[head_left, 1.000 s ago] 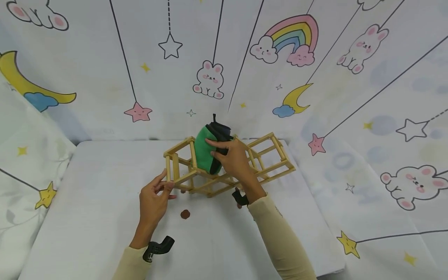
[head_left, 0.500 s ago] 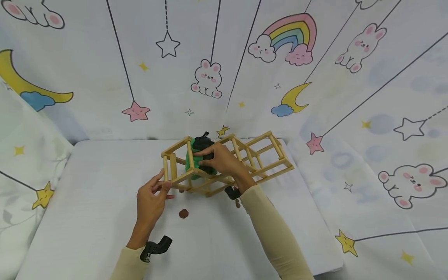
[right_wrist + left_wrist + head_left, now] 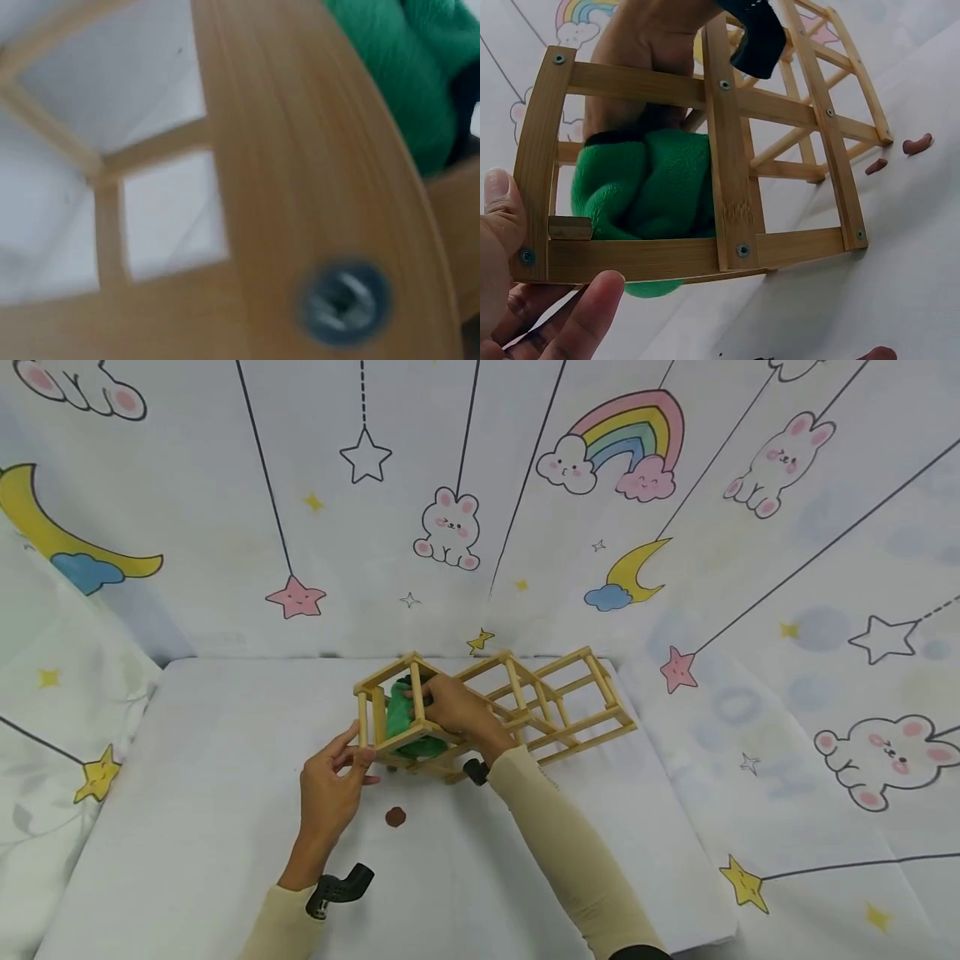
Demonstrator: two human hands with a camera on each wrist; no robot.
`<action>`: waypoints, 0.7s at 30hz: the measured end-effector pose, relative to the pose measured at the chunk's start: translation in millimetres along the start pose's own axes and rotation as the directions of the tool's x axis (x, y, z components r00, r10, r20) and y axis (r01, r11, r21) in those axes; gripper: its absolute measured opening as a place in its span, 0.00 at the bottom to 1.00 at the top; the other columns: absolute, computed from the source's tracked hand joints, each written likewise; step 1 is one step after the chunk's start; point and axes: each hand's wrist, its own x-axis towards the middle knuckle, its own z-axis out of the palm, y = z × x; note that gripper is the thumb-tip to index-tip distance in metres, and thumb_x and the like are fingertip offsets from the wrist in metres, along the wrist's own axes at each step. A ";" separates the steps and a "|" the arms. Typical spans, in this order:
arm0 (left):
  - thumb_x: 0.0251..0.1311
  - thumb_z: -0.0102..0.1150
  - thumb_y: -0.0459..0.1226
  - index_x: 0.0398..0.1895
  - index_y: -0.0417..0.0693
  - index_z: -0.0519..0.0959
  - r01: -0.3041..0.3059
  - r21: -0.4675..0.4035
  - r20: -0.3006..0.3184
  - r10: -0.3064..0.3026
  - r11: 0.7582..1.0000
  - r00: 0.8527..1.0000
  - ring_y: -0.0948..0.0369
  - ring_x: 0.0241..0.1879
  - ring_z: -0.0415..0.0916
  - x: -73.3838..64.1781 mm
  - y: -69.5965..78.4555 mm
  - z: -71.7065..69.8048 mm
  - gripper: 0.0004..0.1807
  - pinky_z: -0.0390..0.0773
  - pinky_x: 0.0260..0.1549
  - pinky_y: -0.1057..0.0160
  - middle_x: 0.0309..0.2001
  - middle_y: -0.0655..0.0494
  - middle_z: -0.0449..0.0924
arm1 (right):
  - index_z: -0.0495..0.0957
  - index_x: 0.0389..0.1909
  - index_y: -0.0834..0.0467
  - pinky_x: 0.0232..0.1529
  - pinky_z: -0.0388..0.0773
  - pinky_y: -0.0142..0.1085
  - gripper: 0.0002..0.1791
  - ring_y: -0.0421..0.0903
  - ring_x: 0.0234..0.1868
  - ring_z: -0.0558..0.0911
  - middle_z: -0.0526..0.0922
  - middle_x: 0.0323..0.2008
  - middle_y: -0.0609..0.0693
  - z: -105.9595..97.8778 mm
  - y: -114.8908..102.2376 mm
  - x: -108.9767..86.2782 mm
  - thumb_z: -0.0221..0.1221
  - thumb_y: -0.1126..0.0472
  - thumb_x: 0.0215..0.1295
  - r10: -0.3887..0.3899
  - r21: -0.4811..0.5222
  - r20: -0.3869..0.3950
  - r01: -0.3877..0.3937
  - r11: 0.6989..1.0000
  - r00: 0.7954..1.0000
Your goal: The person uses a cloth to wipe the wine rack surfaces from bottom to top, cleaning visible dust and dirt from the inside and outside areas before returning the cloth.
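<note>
A light wooden rack (image 3: 551,724) of bars and posts, with several open compartments, sits tilted on the white table. My left hand (image 3: 332,781) grips its left end, thumb on one side of the corner post and fingers beneath the lower bar. In the rack's left compartment is a soft green plush item (image 3: 649,184) with black parts. It looks bunched, and some of it bulges below the lower bar. My right hand (image 3: 456,703) reaches into that compartment and holds the green item; its fingertips are partly hidden. The right wrist view shows a rack bar (image 3: 315,165) close up.
A dark brown round piece (image 3: 395,817) lies on the table (image 3: 210,793) in front of the rack. Small brown curved pieces (image 3: 918,144) lie beside the rack in the left wrist view. A patterned white cloth backdrop (image 3: 225,510) rises behind the table.
My right hand has carried the green plush item leftward and down, from above the rack's middle into its left compartment. My left hand keeps its grip on the rack's end.
</note>
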 end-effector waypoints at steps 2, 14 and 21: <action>0.73 0.66 0.40 0.76 0.49 0.74 0.001 0.002 -0.002 -0.001 1.000 1.000 0.74 0.39 0.87 -0.2 0.5 -0.4 0.30 0.88 0.31 0.66 0.48 0.37 0.91 | 0.90 0.42 0.60 0.35 0.75 0.33 0.06 0.47 0.41 0.83 0.90 0.54 0.53 -2.3 -4.6 0.3 0.70 0.60 0.71 0.042 -0.097 0.012 -0.041 0.994 0.999; 0.74 0.66 0.41 0.76 0.50 0.74 0.000 0.007 -0.021 0.000 1.000 1.000 0.77 0.39 0.86 -0.2 -0.8 2.3 0.30 0.88 0.31 0.67 0.47 0.39 0.91 | 0.91 0.49 0.52 0.40 0.81 0.33 0.09 0.40 0.34 0.79 0.91 0.49 0.47 -9.1 -2.5 7.9 0.68 0.57 0.73 -0.015 -0.261 0.153 0.055 0.964 0.988; 0.74 0.65 0.42 0.76 0.49 0.74 -0.004 0.028 -0.034 0.005 1.000 0.999 0.78 0.38 0.85 0.3 1.0 0.6 0.29 0.88 0.31 0.65 0.48 0.38 0.91 | 0.92 0.45 0.55 0.35 0.82 0.34 0.07 0.41 0.30 0.81 0.90 0.40 0.50 -13.2 -6.0 4.3 0.68 0.58 0.74 0.040 -0.229 0.064 -0.024 0.973 0.997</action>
